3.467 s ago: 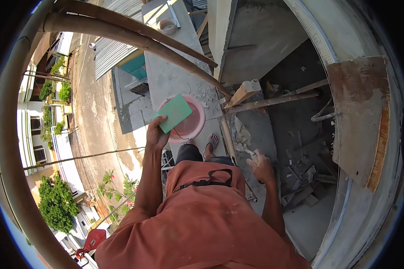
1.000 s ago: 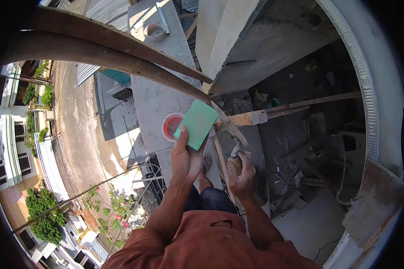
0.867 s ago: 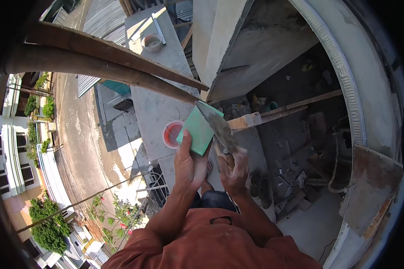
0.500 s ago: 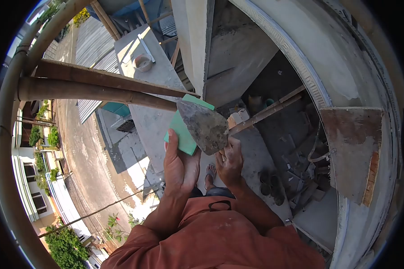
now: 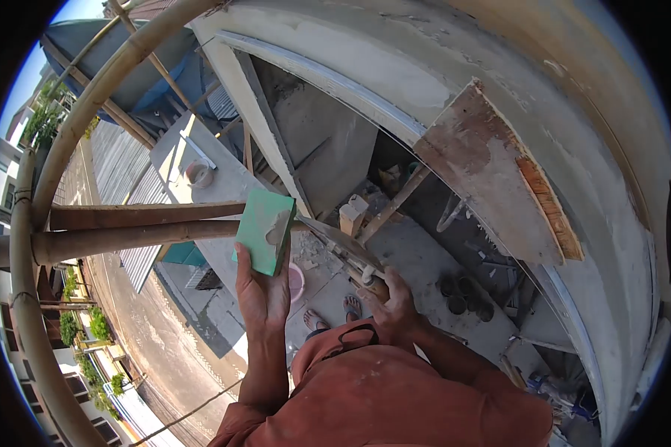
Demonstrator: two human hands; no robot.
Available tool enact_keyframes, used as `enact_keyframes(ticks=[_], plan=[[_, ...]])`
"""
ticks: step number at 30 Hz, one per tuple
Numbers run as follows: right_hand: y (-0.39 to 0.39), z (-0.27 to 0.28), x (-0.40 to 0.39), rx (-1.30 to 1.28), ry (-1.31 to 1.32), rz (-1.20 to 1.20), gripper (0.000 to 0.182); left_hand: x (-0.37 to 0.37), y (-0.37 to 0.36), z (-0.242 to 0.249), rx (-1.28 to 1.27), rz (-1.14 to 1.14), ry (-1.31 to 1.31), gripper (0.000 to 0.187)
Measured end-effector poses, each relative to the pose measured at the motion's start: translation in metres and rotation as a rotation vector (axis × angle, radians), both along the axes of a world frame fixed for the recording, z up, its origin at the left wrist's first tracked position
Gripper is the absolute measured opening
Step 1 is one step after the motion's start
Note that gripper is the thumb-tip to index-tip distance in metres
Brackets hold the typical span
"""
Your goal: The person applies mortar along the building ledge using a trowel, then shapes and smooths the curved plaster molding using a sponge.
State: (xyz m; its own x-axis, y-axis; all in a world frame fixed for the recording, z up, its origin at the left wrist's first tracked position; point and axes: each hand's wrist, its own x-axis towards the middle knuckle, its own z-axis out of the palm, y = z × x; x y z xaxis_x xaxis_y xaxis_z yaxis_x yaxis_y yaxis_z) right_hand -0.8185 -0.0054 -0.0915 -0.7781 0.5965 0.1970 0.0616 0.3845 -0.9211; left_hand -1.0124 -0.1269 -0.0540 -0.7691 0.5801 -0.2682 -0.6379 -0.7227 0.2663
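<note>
The trowel has turned edge-on and left a dab of mortar on the green float.

The trowel shows edge-on beside the right hand, so what lies on its blade can't be told. Under the left hand, the pink basin is mostly hidden, and the fingers behind the green float are out of sight.
</note>
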Motion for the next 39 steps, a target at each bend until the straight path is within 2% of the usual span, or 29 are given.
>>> enact_keyframes(ticks=[2, 4, 5, 11, 13, 16, 18, 19, 24, 26, 30, 32, 36, 39], plan=[[0.009, 0.006, -0.009, -0.300, 0.043, 0.214, 0.025, 0.007, 0.003, -0.011, -0.033, -0.078, 0.018, 0.051], [0.019, 0.010, -0.019, -0.826, 0.157, 0.497, 0.023, 0.016, 0.003, -0.008, -0.065, -0.146, 0.035, 0.050], [0.019, 0.008, -0.021, -0.959, 0.108, 0.519, 0.024, 0.018, 0.002, -0.004, -0.063, -0.126, 0.028, 0.050], [0.021, -0.028, 0.013, -0.983, -0.003, 0.504, 0.027, 0.000, -0.011, -0.001, 0.024, -0.087, 0.054, 0.048], [0.012, -0.041, 0.026, -0.972, 0.037, 0.468, 0.028, -0.004, -0.007, 0.009, 0.019, -0.064, 0.048, 0.048], [0.012, -0.029, 0.033, -1.002, 0.089, 0.436, 0.028, -0.003, -0.001, 0.009, -0.003, -0.032, 0.040, 0.048], [0.011, -0.021, 0.025, -1.103, 0.247, 0.495, 0.026, 0.005, 0.005, 0.003, -0.115, -0.099, 0.102, 0.049], [0.013, -0.019, 0.021, -1.082, 0.221, 0.533, 0.025, 0.012, 0.008, 0.000, -0.095, -0.163, 0.083, 0.050], [0.010, -0.052, 0.028, -1.080, 0.260, 0.542, 0.025, 0.014, 0.010, 0.002, -0.092, -0.080, 0.081, 0.051], [0.011, -0.066, 0.046, -1.004, 0.079, 0.402, 0.024, 0.001, 0.002, 0.001, -0.060, 0.003, 0.085, 0.048], [0.020, -0.060, 0.076, -0.962, -0.070, 0.362, 0.024, -0.007, -0.001, 0.005, -0.024, 0.033, 0.130, 0.049], [0.028, -0.056, 0.081, -0.533, -0.262, 0.336, 0.028, -0.005, 0.003, 0.004, -0.050, 0.060, 0.117, 0.050], [0.034, -0.028, 0.086, -0.373, -0.206, 0.203, 0.033, 0.000, 0.012, 0.001, -0.066, 0.057, 0.099, 0.050], [0.036, -0.022, 0.092, -0.138, -0.149, 0.103, 0.037, 0.002, 0.017, 0.000, -0.083, 0.036, 0.086, 0.050]])
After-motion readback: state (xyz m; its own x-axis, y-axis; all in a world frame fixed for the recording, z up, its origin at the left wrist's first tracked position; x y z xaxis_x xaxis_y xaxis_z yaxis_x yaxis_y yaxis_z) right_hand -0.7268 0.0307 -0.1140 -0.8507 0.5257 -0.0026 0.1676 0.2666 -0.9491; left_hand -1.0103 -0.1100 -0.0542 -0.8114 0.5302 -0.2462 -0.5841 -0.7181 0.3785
